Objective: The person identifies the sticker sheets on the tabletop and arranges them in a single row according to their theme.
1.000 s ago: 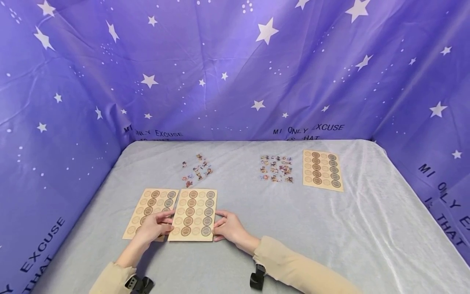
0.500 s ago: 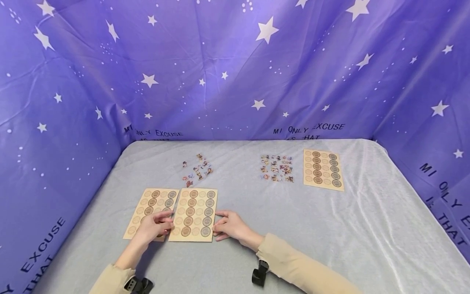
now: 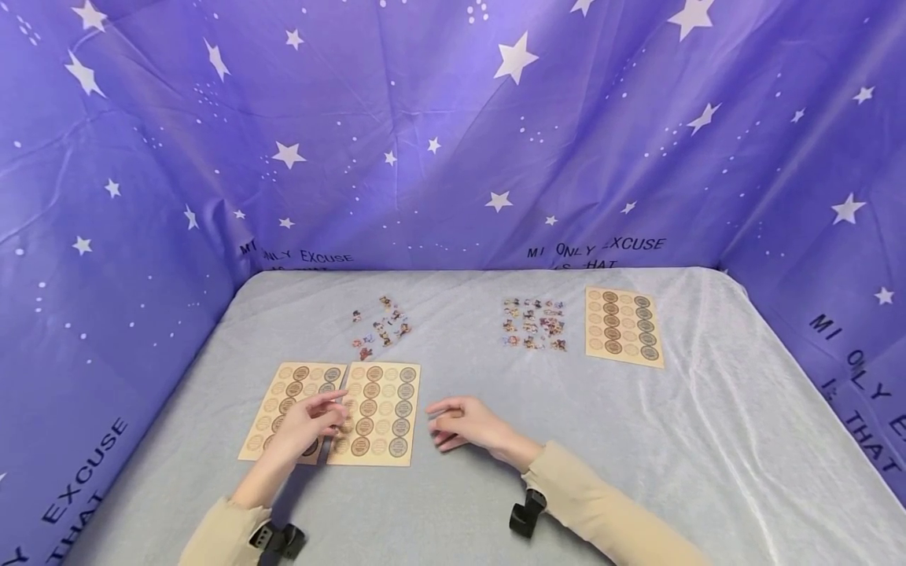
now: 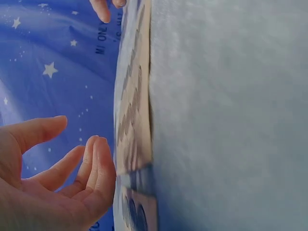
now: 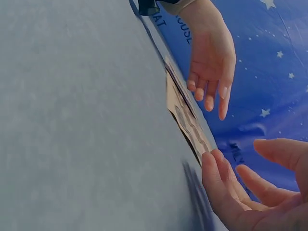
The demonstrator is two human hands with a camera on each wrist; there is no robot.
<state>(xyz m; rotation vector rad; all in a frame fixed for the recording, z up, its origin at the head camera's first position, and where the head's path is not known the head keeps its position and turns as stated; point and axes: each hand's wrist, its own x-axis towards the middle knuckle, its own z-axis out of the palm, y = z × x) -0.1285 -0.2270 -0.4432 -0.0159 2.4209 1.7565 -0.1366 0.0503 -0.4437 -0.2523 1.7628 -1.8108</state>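
Observation:
Two tan sticker sheets with rows of round printed stickers lie side by side at the front left of the table. My left hand (image 3: 306, 428) hovers above the gap between the left sheet (image 3: 258, 440) and the right sheet (image 3: 382, 409), hiding part of both. Its fingers are loosely bent with nothing between them, as the left wrist view shows of the left hand (image 4: 62, 178). Just right of the right sheet, apart from it, my right hand (image 3: 476, 428) is raised with relaxed fingers. No object shows in the right hand (image 5: 255, 192) in the right wrist view.
Behind the pair lies a clear sheet of small cartoon stickers (image 3: 385, 330). Another clear cartoon sticker sheet (image 3: 532, 324) lies farther right, beside a third tan sheet (image 3: 623, 326). Grey cloth covers the table (image 3: 566, 409). Purple star-printed curtains (image 3: 439, 94) enclose the back and sides.
Both hands were touching the right sheet's side edges. They have let go and lifted; the right hand has moved off to the right. The sheets lie nearly where they were.

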